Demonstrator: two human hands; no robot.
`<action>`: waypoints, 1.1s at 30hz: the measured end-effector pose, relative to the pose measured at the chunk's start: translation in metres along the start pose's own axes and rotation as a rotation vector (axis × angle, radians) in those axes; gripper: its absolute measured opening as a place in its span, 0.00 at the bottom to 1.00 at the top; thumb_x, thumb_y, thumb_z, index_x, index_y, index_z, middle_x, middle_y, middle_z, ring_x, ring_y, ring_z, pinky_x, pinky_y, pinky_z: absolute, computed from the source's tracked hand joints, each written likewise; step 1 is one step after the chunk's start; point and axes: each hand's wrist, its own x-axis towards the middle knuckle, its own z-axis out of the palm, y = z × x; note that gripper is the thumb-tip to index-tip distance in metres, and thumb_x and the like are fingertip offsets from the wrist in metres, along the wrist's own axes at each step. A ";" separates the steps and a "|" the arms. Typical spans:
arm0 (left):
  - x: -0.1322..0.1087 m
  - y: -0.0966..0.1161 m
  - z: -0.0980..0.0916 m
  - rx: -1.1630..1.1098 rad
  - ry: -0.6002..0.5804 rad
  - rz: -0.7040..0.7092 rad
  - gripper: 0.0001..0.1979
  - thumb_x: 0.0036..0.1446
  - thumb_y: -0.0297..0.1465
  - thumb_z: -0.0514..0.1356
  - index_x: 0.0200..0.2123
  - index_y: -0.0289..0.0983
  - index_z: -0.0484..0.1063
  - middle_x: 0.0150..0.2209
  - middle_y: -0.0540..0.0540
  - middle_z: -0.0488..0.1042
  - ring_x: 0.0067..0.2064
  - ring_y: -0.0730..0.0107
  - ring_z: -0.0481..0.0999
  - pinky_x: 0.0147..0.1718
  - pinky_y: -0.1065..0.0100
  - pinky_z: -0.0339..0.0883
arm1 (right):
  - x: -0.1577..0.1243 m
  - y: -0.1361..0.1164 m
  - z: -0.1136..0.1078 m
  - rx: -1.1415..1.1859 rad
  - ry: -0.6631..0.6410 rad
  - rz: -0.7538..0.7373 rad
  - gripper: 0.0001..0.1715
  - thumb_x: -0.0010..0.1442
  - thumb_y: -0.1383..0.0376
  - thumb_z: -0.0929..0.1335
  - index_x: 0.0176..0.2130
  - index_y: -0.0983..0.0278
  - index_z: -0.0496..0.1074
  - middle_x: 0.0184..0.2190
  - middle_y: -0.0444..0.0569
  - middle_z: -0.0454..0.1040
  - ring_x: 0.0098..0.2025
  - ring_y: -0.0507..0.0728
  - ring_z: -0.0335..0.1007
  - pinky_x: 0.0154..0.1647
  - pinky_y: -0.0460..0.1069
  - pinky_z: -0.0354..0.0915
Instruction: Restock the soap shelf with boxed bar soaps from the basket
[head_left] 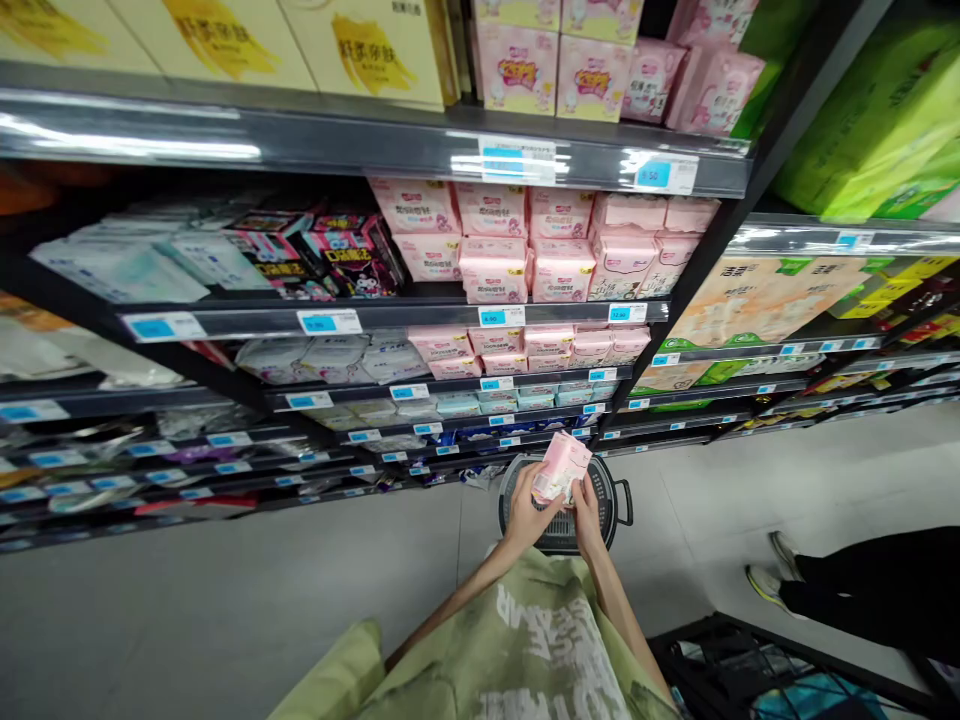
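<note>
A pink soft packet [564, 466] with white and floral printing, like those on the shelf, is held between my two hands in front of my body. My left hand [525, 507] grips its left side and lower edge. At the lower right corner, my right hand [587, 508] has its fingers closed on the same packet. Below both hands, a dark grey shopping basket [619, 503] with a slotted bottom stands on the floor. Similar pink packets [622, 262] sit in stacked rows on the shelf ahead.
Shelves with price tags [502, 317] run across the front, holding yellow boxes [375, 50], black patterned packs [352, 255] and green bags [870, 130]. At right, a person's legs in dark trousers [877, 585] stand near a black wire bin [750, 650]. Grey tiled floor [225, 600] lies between.
</note>
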 end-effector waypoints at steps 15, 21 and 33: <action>-0.021 -0.013 -0.012 -0.387 -0.037 -0.631 0.42 0.47 0.35 0.76 0.62 0.47 0.58 0.60 0.39 0.76 0.58 0.53 0.79 0.57 0.55 0.71 | -0.005 -0.010 -0.018 -0.075 -0.151 -0.157 0.44 0.43 0.66 0.82 0.59 0.60 0.74 0.51 0.51 0.81 0.49 0.61 0.77 0.51 0.53 0.72; -0.042 -0.019 -0.019 -0.221 -0.083 -0.805 0.37 0.44 0.41 0.79 0.51 0.44 0.62 0.54 0.39 0.81 0.56 0.49 0.80 0.57 0.53 0.71 | -0.018 0.019 -0.041 -0.094 -0.091 -0.041 0.40 0.50 0.62 0.81 0.59 0.60 0.72 0.43 0.49 0.82 0.40 0.60 0.77 0.41 0.51 0.72; -0.051 -0.038 -0.002 -0.075 -0.006 -0.805 0.40 0.47 0.42 0.78 0.60 0.45 0.67 0.55 0.38 0.80 0.54 0.51 0.82 0.53 0.58 0.76 | -0.014 0.064 -0.064 0.038 -0.143 0.139 0.41 0.55 0.61 0.78 0.66 0.61 0.70 0.62 0.58 0.75 0.54 0.64 0.80 0.51 0.54 0.79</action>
